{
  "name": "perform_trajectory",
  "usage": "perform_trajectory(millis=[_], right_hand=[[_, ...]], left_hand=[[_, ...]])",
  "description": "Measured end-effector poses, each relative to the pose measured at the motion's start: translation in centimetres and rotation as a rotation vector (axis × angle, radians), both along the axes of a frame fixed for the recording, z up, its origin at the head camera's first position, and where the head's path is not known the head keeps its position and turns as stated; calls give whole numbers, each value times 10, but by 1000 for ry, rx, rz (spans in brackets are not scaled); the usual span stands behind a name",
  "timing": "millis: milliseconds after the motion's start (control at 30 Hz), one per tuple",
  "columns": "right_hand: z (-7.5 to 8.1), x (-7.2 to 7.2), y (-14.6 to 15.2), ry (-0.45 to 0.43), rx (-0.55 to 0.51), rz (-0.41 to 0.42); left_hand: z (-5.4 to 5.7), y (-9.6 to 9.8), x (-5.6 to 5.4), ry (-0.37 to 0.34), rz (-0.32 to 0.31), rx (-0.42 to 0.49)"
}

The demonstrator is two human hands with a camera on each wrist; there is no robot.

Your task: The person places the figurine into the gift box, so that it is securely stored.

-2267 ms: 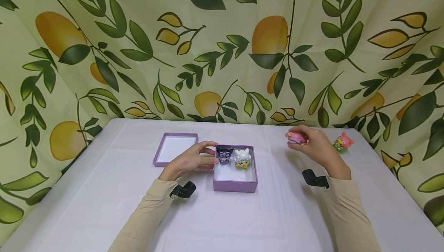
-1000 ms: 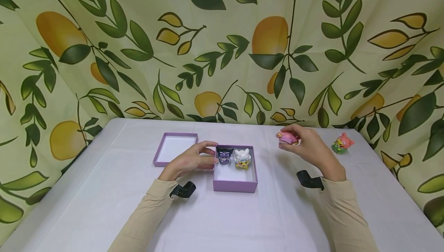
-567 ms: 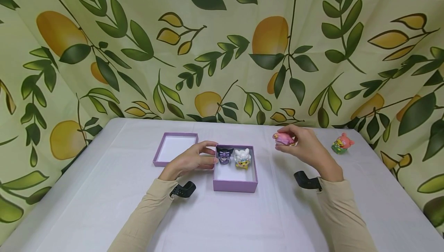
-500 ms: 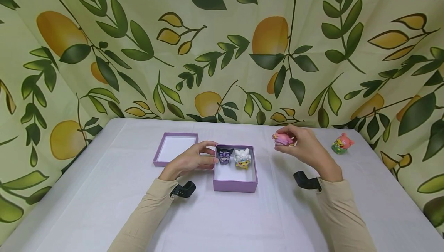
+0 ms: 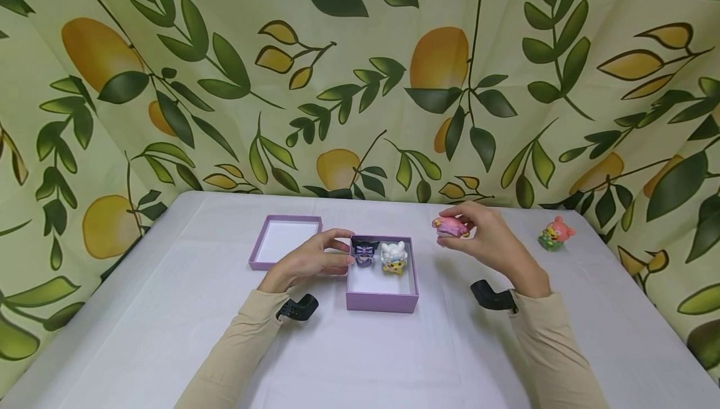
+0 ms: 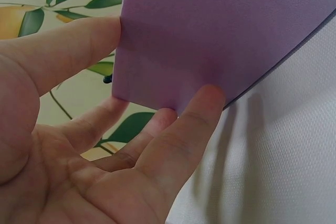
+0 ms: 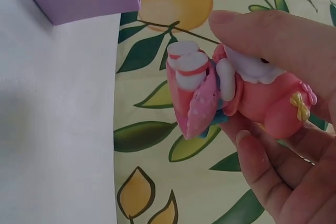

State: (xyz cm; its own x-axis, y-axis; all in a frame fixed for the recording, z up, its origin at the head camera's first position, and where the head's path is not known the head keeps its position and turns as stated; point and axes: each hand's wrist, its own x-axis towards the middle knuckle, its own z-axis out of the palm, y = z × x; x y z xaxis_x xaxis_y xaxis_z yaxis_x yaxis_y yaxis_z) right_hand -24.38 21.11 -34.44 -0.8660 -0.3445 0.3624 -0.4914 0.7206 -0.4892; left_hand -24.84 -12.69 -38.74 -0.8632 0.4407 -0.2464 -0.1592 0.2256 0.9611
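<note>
My right hand (image 5: pixel 489 240) pinches a small pink toy figurine (image 5: pixel 450 227) between thumb and fingers, lying sideways above the table, right of the box. In the right wrist view the figurine (image 7: pixel 273 98) shows a white face, yellow bow and pink base piece. With thumb and fingers around its far left corner, my left hand (image 5: pixel 309 259) holds the open purple box (image 5: pixel 382 301). Its purple wall (image 6: pixel 210 30) fills much of the left wrist view. Inside, along the far side, stand a black-and-purple figurine (image 5: pixel 364 254) and a white-and-yellow figurine (image 5: pixel 394 257).
A purple lid (image 5: pixel 285 240), white inside up, lies behind my left hand. At the far right stands a pink-and-green figurine (image 5: pixel 555 234). White cloth covers the table (image 5: pixel 360 359); a leaf-and-fruit patterned curtain (image 5: pixel 360 84) hangs behind it.
My right hand has moved left toward the box, carrying the pink figurine. My left hand, the box and the other figurines have stayed in place.
</note>
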Motion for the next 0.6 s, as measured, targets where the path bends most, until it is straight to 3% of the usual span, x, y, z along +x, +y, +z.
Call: perform_trajectory(millis=[600], right_hand=[[1,4,-14,44,2,68]], left_hand=[[0,1,0,0,4,-5]])
